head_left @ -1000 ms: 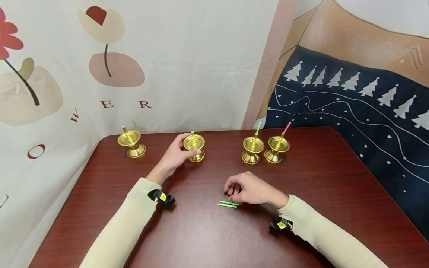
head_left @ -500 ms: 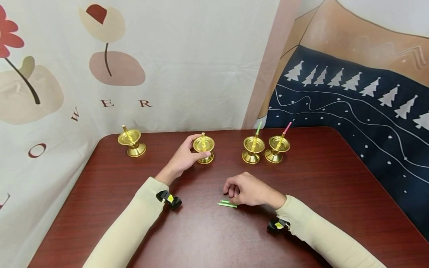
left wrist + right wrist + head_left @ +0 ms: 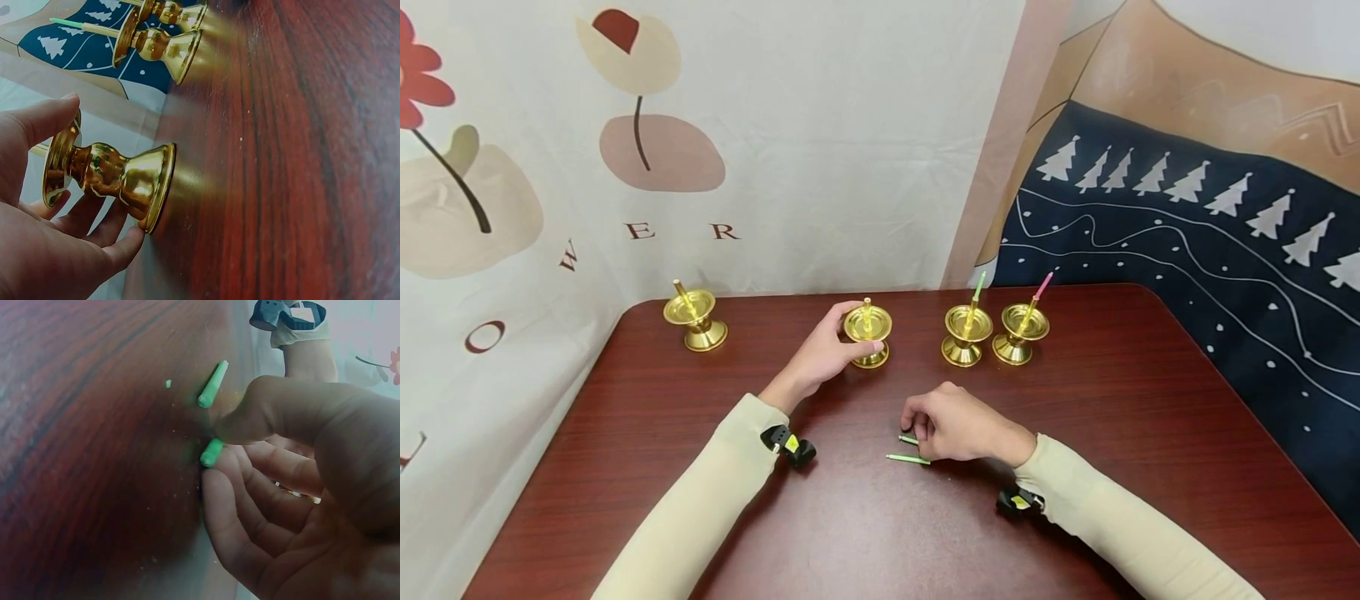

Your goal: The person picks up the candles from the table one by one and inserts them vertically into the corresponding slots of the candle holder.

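Gold candle holder (image 3: 690, 313) stands bare at far left of surface (image 3: 820, 517); left hand (image 3: 823, 354) curls fingers round middle holder (image 3: 869, 332), also bare; loose green candle (image 3: 907, 458) lies near right hand (image 3: 958, 423), whose fingers pinch second green candle (image 3: 212, 454); green-filled holder (image 3: 962, 336) and pink-filled holder (image 3: 1019, 334) stand farther right. Step seems candle pick-up; next move likely calls for clean lift, careful aim at middle holder

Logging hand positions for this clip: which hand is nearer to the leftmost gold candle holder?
Left. The left hand holds another holder, right of the leftmost holder; the right hand is farther right, pinching a green candle.
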### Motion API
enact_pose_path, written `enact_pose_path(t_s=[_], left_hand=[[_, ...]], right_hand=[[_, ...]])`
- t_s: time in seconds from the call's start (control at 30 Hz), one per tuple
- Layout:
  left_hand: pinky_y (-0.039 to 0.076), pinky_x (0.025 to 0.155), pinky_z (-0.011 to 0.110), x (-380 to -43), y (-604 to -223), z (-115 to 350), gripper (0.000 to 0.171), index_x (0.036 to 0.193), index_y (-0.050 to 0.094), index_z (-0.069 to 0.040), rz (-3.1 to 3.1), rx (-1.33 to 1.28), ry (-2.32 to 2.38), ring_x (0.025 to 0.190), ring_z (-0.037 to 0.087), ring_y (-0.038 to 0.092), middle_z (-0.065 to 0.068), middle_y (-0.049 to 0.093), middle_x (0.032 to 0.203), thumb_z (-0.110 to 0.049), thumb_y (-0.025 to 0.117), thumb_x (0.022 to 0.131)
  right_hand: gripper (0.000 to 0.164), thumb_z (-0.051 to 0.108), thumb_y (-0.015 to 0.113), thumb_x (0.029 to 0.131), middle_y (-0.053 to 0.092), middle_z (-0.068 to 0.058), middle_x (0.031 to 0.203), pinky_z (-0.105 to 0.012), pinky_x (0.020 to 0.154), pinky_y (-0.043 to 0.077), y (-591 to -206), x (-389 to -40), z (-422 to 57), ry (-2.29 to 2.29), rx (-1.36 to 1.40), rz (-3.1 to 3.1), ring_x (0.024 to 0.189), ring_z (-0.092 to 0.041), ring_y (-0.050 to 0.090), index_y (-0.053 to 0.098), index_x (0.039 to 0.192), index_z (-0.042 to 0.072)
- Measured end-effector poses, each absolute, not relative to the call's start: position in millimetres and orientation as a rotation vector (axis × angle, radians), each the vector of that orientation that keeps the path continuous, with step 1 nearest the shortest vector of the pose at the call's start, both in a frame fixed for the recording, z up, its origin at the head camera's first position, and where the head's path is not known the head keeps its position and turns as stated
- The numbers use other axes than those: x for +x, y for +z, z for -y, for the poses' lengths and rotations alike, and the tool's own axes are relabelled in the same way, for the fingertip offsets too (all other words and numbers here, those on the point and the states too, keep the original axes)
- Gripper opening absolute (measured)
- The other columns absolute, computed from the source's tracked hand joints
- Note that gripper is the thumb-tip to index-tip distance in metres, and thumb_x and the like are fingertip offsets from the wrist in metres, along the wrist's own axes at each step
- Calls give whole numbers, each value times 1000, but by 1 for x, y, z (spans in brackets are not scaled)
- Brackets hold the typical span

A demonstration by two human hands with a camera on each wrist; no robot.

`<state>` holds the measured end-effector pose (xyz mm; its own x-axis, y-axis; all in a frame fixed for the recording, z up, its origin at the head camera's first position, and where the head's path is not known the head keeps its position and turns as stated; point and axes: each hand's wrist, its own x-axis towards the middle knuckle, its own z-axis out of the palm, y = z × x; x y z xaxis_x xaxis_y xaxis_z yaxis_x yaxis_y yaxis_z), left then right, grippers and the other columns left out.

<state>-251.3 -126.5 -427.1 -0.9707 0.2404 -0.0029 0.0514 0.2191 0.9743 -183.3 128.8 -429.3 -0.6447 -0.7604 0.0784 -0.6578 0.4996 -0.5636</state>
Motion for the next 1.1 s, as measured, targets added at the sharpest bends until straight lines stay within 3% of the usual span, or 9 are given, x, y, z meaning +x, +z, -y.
enact_pose_path(t_s=[0.33,0.63,0.87,1.1], left_hand=[[46,113,44,-251,-428,117,77,160,45,-6,-2325,306,1860,135,32,60,20,63,147,-4,86,94],[45,114,43,-253,-428,109,77,159,47,-7,-2313,313,1872,133,31,60,17,64,145,-5,87,93],[46,114,44,-256,-429,103,77,159,48,-8,-2306,332,1884,133,31,61,18,65,145,-4,87,93],[46,115,46,-258,-430,99,77,159,48,-9,-2302,333,1878,135,31,59,17,64,147,-6,88,93]], right_hand=[[19,-1,78,76,63,12,79,-25,68,52,-427,-200,-133,-1026,-1161,-2551,75,-4,61,76,88,14],[17,-1,74,82,72,-4,87,-30,77,57,-406,-215,-135,-1322,-925,-2495,82,-16,68,76,99,2],[15,-1,73,83,71,-7,89,-31,78,54,-397,-226,-131,-1501,-853,-2505,86,-22,66,74,94,9],[8,0,77,91,72,-4,91,-31,81,53,-389,-239,-125,-1614,-805,-2569,89,-22,66,76,97,6]])
